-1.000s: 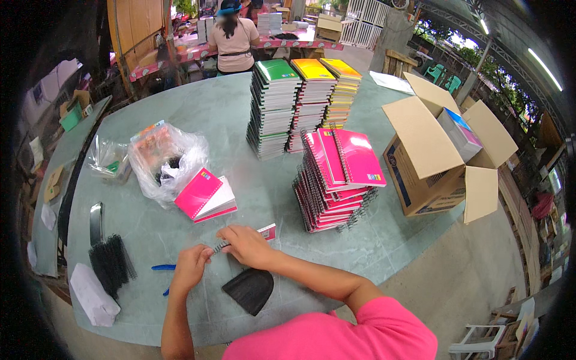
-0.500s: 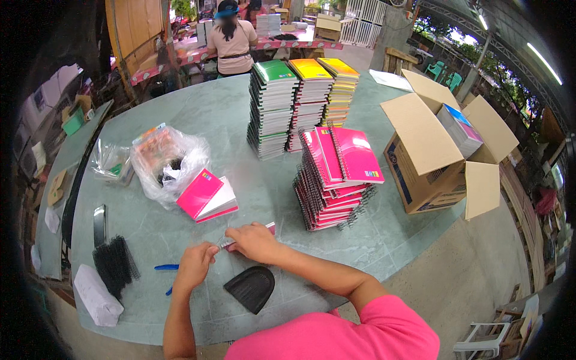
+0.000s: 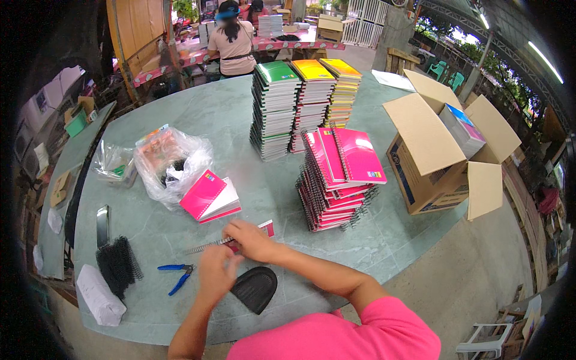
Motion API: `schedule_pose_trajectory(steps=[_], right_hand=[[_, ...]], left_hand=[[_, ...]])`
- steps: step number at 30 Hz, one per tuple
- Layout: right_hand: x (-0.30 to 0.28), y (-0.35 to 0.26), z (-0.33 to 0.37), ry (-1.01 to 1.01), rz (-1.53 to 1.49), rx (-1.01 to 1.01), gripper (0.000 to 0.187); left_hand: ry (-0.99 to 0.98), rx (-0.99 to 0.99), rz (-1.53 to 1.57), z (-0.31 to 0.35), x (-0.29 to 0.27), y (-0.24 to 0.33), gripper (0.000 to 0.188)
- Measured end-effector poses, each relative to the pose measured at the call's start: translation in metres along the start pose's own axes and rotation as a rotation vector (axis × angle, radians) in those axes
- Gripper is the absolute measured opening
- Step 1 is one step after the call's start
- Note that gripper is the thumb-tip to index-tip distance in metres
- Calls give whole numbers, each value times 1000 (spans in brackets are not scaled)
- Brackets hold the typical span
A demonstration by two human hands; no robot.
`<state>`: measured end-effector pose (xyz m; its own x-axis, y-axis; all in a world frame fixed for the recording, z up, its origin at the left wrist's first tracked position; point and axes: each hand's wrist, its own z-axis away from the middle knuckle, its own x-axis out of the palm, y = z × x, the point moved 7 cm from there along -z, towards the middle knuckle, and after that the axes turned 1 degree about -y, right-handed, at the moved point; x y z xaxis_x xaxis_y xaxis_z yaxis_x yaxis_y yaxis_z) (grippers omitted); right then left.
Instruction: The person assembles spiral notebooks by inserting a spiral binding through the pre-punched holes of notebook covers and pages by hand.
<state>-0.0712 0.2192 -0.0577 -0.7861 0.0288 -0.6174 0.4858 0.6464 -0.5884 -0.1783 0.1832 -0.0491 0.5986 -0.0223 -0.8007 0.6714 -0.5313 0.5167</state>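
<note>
In the lower middle of the frame, the pink booklet [image 3: 268, 228] lies mostly under the right hand [image 3: 251, 240], and one coil [image 3: 201, 246] sticks out from it toward the left. I judge this piece is only partly done, because so much coil is outside. At right of centre, the stack of pink notebooks [image 3: 339, 207] has coils on; the open pink notebook [image 3: 207, 197], left of centre, shows punched holes and no coil, so it seems left to do. The coil pile [image 3: 117, 267] waits at lower left.

The right grip is narrow, with fingers apparently closed on the booklet near the coil. The left hand [image 3: 217, 267] is blurred just below; how wide its grip is, or whether it touches anything, I cannot tell. The blue pliers [image 3: 175, 275] lie unheld on the tabletop [image 3: 144, 312].
</note>
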Motion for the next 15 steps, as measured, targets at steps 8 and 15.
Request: schedule_pose_trajectory(steps=[8, 15], right_hand=[[-38, 41, 21, -176, -163, 518, 16], [-6, 73, 57, 141, -814, 729, 22]], left_hand=[[-129, -94, 250, 23, 11, 6, 41], [82, -137, -78, -8, -31, -19, 35]])
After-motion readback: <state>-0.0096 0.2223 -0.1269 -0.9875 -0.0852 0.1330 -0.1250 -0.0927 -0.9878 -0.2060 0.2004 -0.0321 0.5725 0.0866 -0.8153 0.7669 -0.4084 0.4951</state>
